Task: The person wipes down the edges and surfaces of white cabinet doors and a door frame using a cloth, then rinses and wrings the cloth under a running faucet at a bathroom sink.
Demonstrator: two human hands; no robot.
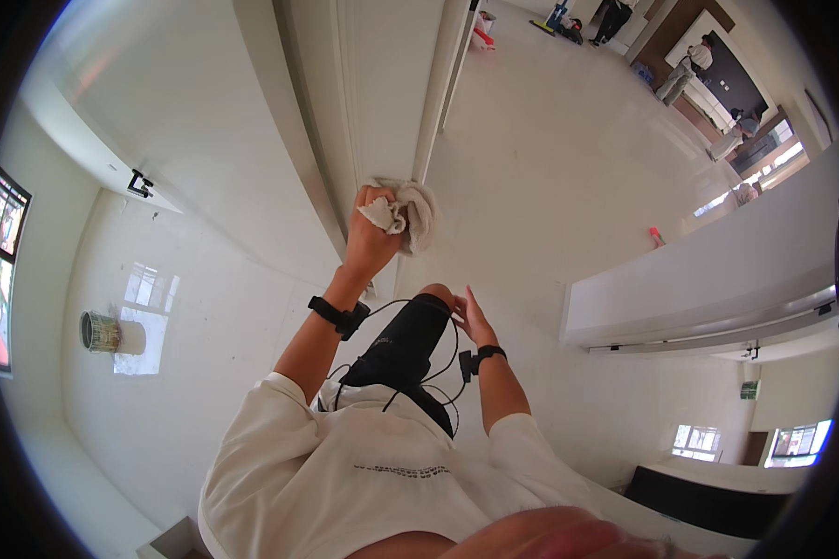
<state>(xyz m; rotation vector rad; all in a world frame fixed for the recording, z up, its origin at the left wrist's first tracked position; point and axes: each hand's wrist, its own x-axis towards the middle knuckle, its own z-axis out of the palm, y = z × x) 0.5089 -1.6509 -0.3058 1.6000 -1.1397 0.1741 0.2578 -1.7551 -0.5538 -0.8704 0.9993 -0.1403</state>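
My left hand (374, 234) grips a crumpled, off-white cloth (418, 216). The cloth lies against the lower part of a white door frame (384, 91), by its edge. My right hand (470, 318) is beside my bent knee, its fingers apart and nothing seen in it. A black strap with a small device is on each wrist, and thin black cables hang between them across my black shorts.
An open white door (203, 105) with a black handle stands at left. A stained bucket (100, 332) sits on the pale floor (524, 175). A white wall end (671, 293) juts in at right. Several people are at the far upper right, near a floor-cleaning tool (551, 19).
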